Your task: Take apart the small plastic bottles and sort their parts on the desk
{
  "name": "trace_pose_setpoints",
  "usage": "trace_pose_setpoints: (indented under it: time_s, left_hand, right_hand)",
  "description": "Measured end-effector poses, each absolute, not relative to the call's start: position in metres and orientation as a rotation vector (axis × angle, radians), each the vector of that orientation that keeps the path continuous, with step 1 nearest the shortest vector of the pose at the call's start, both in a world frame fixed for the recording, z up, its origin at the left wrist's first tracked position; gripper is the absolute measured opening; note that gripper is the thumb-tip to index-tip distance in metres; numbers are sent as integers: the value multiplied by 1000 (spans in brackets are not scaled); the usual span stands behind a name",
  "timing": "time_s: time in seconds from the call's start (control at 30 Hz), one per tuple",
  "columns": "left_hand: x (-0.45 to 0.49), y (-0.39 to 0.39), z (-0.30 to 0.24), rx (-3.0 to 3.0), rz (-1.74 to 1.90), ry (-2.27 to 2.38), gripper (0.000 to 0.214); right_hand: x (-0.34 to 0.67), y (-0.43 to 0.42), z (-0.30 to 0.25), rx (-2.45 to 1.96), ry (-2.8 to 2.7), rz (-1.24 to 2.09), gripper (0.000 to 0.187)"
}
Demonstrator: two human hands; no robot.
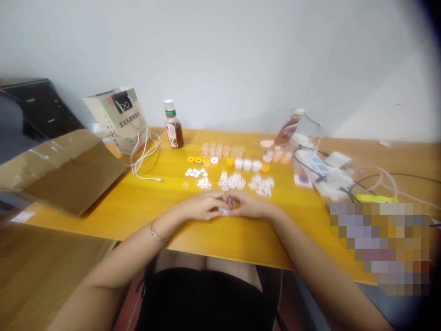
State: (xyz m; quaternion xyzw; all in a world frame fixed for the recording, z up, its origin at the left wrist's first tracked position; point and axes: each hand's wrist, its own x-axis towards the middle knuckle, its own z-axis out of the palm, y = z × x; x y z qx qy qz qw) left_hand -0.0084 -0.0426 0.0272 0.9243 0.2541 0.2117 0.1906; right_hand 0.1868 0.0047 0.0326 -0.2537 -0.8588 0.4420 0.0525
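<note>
My left hand [203,205] and my right hand [251,205] meet over the near part of the yellow table, fingertips together. Between their fingers shows a small white piece [223,210], mostly covered and too blurred to name exactly. Just beyond my hands lie loose piles of small white parts: round pieces with holes [231,181], a second pile [262,185], smaller bits [203,183] and little discs [196,172]. Behind them runs a row of yellow rings [199,160] and white caps [247,164]. Clear small cups [216,150] stand farther back.
A dark drink bottle [174,131] stands upright at the back; another bottle [289,128] leans at back right. A paper bag [120,119], a cardboard box [65,170] and a white cable [139,161] are left. Power strips [324,179] with cords lie right.
</note>
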Motion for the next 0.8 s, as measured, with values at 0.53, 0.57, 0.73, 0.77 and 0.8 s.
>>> trace_pose_setpoints:
  time_s: [0.53,0.57,0.73,0.77,0.8]
  left_hand:
    - [-8,-43,26,2683,597,721,20]
    - [-8,-43,26,2673,599,718,19]
    - [-8,-43,24,2657,585,710,14]
    - [-8,-43,24,2649,584,705,13]
    - [-8,-43,23,2640,581,701,13]
  right_hand:
    - [186,3,35,-807,-2620,1325,26]
    - [187,3,35,-798,-2621,1319,26]
    - [186,3,35,-773,-2640,1305,28]
    - [186,3,35,-763,-2644,1301,27]
    - [186,2,36,-755,-2648,1299,27]
